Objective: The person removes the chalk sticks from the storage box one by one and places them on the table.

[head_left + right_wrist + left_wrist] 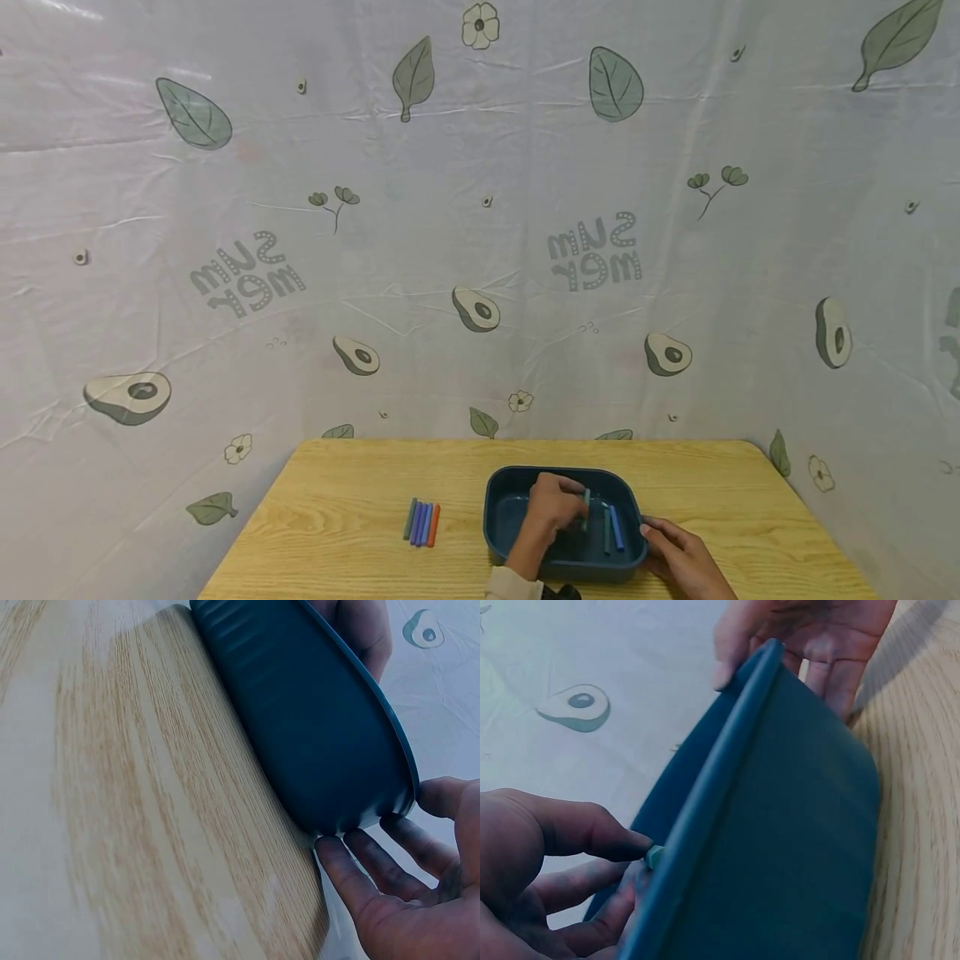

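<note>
A dark blue rectangular box [566, 571] stands on the table in the head view. My left hand [553, 504] reaches inside it and pinches a green stick [587, 496] between thumb and fingers; its pale green end [656, 857] shows just past the rim in the left wrist view. To the right of that hand, a dark green stick [607, 532] and a blue stick [617, 528] lie on the box floor. My right hand [678, 557] holds the box's right end, thumb at the rim and fingertips against the outer wall, as the right wrist view shows.
Left of the box, several sticks in green, purple, blue and orange [433, 525] lie side by side on the wooden table [352, 483]. Behind the table hangs a pale sheet [420, 250] printed with avocados and leaves.
</note>
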Motion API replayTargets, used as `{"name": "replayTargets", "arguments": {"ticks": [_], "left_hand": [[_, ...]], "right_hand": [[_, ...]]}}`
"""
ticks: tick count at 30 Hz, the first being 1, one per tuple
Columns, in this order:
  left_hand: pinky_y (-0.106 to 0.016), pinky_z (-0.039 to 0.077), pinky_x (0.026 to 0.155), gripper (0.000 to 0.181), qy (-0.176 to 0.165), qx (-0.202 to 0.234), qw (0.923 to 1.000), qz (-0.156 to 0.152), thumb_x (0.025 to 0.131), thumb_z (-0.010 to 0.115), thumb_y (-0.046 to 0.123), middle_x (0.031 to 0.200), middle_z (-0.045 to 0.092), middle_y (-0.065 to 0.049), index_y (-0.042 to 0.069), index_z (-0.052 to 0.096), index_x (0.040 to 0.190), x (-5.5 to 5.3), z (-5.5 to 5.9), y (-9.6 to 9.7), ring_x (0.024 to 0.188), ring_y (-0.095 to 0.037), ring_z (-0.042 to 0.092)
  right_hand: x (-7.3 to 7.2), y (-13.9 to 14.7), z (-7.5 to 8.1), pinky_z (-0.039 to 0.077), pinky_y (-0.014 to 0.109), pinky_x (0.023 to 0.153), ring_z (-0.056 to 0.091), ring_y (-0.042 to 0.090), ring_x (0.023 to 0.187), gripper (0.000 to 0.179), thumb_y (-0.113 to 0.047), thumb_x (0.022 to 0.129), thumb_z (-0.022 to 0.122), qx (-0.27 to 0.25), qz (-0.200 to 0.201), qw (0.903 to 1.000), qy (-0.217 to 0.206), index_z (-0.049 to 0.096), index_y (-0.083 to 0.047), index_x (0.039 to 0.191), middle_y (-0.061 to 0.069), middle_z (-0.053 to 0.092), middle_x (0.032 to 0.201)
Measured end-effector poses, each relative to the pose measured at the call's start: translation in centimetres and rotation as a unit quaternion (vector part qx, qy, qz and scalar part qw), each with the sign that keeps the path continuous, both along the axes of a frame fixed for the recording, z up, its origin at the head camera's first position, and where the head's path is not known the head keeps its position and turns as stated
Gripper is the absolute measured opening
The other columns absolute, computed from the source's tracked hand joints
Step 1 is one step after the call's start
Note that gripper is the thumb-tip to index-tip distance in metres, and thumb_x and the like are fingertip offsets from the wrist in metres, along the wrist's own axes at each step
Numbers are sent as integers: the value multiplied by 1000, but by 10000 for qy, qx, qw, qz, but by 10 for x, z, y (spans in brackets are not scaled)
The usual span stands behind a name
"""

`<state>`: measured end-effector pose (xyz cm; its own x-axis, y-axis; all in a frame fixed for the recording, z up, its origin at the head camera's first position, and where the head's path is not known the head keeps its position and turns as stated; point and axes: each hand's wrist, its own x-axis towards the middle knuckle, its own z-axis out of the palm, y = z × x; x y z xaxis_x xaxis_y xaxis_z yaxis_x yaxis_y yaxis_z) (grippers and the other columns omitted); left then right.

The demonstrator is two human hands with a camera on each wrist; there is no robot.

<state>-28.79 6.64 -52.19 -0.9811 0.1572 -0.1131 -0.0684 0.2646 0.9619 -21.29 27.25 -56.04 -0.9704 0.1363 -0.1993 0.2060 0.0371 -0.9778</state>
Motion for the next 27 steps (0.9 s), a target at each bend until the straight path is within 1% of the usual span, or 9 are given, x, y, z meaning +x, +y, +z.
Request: {"name": "replayTargets", "arguments": {"ticks": [5,11,14,20,24,27], "left_hand": [[-35,63,59,27,140,217,9996,-77,78,79,-10,87,77,-5,4,83,101,0,6,-11,64,-16,72],[-36,65,63,29,274,389,9987,-166,83,78,-8,93,75,-5,1,82,109,1,13,-26,74,-17,73],[-36,65,64,31,403,446,9980,-185,83,78,-6,93,73,-6,1,81,113,3,17,-35,75,-17,72],[-37,65,66,35,597,607,9962,-194,83,75,-6,95,71,-8,-1,79,118,2,26,-56,75,-15,70],[-41,66,69,36,696,616,9955,-165,85,73,-6,99,72,-11,-4,77,121,-1,34,-73,76,-17,71],[-42,66,72,38,726,602,9955,-133,86,73,-5,103,73,-14,-5,76,123,-2,39,-87,79,-18,71]], "right_hand": [[0,-1,1,66,44,90,76,28,108,54,-19,112,58,8,-77,10000,-27,49,20,148,32,69,132],[0,0,1,65,44,91,75,29,112,54,-19,112,56,46,-26,10000,-35,47,20,149,35,66,137],[-1,0,1,65,44,92,75,30,113,54,-19,112,56,56,-10,10000,-37,47,20,149,36,65,138],[-2,1,-1,65,45,92,75,30,113,54,-19,112,56,74,16,10000,-59,48,20,148,36,64,138],[-2,1,-1,65,44,92,75,29,112,54,-20,113,56,42,6,10000,-77,48,20,149,35,65,137],[-2,2,-1,65,45,93,75,30,113,56,-20,113,56,30,27,10000,-73,46,20,150,37,63,139]]}}
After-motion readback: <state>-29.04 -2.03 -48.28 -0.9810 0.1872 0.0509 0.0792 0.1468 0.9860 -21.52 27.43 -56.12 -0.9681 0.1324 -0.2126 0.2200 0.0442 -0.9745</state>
